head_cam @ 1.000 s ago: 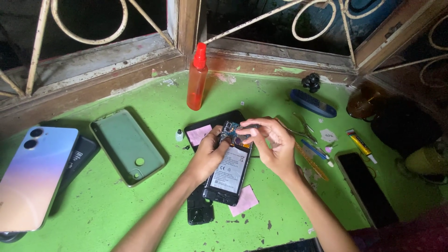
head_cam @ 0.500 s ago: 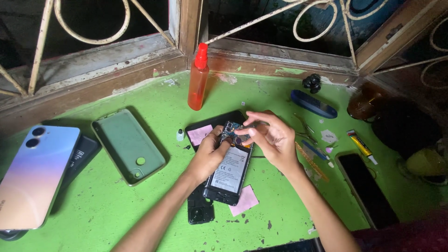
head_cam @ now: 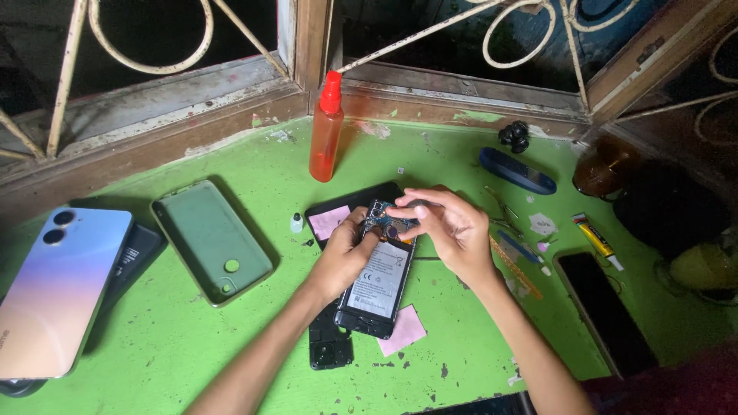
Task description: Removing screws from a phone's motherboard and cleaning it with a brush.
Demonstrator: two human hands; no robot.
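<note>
Two bare hands work on an opened phone (head_cam: pixel 377 284) lying back-up on a green table (head_cam: pixel 192 346). The left hand (head_cam: pixel 342 257) grips its side; the right hand (head_cam: pixel 450 227) pinches at its exposed top. An orange bottle (head_cam: pixel 326 131) stands behind.

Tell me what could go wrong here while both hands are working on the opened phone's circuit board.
The left hand and right hand crowd the exposed board at the top of the opened black phone; a slip could scratch components. The phone rests partly on a loose pink paper square and might slide. The orange plastic bottle with red nozzle stands upright just behind; a knock could tip it toward the phone.
</note>
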